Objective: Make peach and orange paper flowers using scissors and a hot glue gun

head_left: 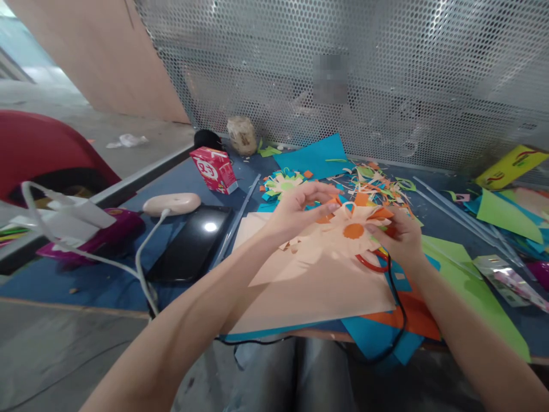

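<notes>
A paper flower (354, 231) with peach and orange petals and a round orange centre is held over the peach sheets (309, 292). My right hand (401, 232) grips its right side, thumb on the front near the centre. On the other side, my left hand (300, 207) has its thumb and fingers closed on an orange petal at the flower's upper left. Red-handled scissors (372, 263) lie partly hidden below the flower. Behind my left hand sits a second paper flower (285, 184) with a green centre. Small peach scraps (291, 246) lie on the sheets.
Paper clippings (377, 182) and a blue sheet (315, 157) lie at the back before a perforated metal panel (266, 68). Leftward are a phone (193, 243), a red box (214, 170) and a white cable (139, 252). Green paper (476, 286) and clear sticks (463, 214) lie rightward.
</notes>
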Action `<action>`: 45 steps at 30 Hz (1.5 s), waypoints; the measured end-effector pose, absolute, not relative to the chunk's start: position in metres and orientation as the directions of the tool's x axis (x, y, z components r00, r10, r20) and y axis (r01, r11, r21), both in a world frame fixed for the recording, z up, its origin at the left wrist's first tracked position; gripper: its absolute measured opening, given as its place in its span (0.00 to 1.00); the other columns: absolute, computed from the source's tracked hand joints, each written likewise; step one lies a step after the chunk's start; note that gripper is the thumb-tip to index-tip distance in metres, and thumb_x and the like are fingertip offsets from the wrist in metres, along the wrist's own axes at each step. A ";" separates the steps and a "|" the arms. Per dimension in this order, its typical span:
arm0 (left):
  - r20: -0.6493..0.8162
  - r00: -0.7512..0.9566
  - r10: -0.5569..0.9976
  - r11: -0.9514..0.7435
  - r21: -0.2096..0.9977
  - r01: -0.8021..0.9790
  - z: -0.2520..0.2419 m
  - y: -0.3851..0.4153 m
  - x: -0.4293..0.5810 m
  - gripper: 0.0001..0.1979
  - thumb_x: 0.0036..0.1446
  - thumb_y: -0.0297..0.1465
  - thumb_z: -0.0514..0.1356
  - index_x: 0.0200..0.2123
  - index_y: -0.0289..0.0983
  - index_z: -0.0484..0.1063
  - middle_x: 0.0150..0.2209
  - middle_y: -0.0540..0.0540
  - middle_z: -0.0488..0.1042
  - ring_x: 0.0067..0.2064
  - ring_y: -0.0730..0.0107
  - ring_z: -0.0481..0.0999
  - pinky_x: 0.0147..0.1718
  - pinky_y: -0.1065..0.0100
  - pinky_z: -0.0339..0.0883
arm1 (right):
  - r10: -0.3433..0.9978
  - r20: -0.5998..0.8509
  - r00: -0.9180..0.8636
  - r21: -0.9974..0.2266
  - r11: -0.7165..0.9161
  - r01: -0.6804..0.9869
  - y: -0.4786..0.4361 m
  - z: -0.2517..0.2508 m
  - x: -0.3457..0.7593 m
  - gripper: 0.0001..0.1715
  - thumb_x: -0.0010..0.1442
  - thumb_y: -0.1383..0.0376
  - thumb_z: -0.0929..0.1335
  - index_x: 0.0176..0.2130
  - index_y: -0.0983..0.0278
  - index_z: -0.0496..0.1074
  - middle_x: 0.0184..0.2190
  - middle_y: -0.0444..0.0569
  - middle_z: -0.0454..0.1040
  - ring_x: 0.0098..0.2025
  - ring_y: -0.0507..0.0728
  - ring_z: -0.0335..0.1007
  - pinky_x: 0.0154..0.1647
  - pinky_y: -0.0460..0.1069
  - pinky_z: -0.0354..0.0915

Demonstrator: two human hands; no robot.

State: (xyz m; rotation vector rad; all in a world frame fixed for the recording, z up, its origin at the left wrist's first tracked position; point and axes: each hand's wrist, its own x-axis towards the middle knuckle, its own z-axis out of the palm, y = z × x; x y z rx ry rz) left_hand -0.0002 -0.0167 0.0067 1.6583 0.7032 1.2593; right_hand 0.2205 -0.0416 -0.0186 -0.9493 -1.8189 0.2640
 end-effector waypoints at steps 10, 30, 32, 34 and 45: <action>0.408 0.248 0.879 -0.413 0.910 -0.035 0.010 -0.024 -0.002 0.11 0.47 0.38 0.65 0.32 0.37 0.74 0.31 0.46 0.77 0.35 0.71 0.75 0.36 0.69 0.69 | 0.629 0.740 -0.239 -0.442 0.723 0.531 -0.051 -0.009 0.218 0.05 0.54 0.68 0.69 0.33 0.59 0.68 0.26 0.42 0.73 0.27 0.52 0.71 0.28 0.45 0.67; 0.766 0.507 0.395 -0.913 0.387 0.127 0.020 -0.043 -0.004 0.04 0.55 0.25 0.58 0.35 0.38 0.66 0.34 0.47 0.76 0.41 0.70 0.74 0.43 0.64 0.60 | 0.323 0.848 -0.421 -0.183 0.922 0.341 -0.053 -0.001 0.220 0.16 0.54 0.75 0.65 0.42 0.61 0.71 0.31 0.49 0.74 0.36 0.56 0.68 0.37 0.53 0.66; 0.788 0.490 0.372 -0.927 0.346 0.148 0.020 -0.043 -0.004 0.06 0.54 0.24 0.58 0.36 0.38 0.65 0.34 0.47 0.76 0.41 0.70 0.74 0.43 0.65 0.60 | 0.319 0.844 -0.431 -0.179 0.925 0.334 -0.053 -0.002 0.222 0.15 0.56 0.73 0.65 0.43 0.61 0.71 0.32 0.50 0.74 0.36 0.56 0.67 0.36 0.53 0.66; 0.803 0.474 0.361 -0.932 0.323 0.164 0.020 -0.044 -0.004 0.07 0.53 0.24 0.58 0.37 0.38 0.65 0.34 0.48 0.77 0.41 0.71 0.75 0.43 0.66 0.60 | 0.313 0.840 -0.443 -0.167 0.926 0.338 -0.054 -0.002 0.223 0.14 0.57 0.71 0.65 0.44 0.61 0.71 0.32 0.50 0.74 0.36 0.57 0.68 0.36 0.54 0.67; 0.873 0.461 0.157 -0.970 0.048 0.240 0.017 -0.050 -0.009 0.05 0.55 0.25 0.60 0.35 0.38 0.67 0.31 0.52 0.79 0.41 0.72 0.76 0.47 0.63 0.56 | 0.222 0.876 -0.428 0.009 0.880 0.475 -0.062 0.003 0.227 0.08 0.60 0.66 0.65 0.37 0.59 0.75 0.29 0.47 0.76 0.37 0.57 0.67 0.33 0.54 0.66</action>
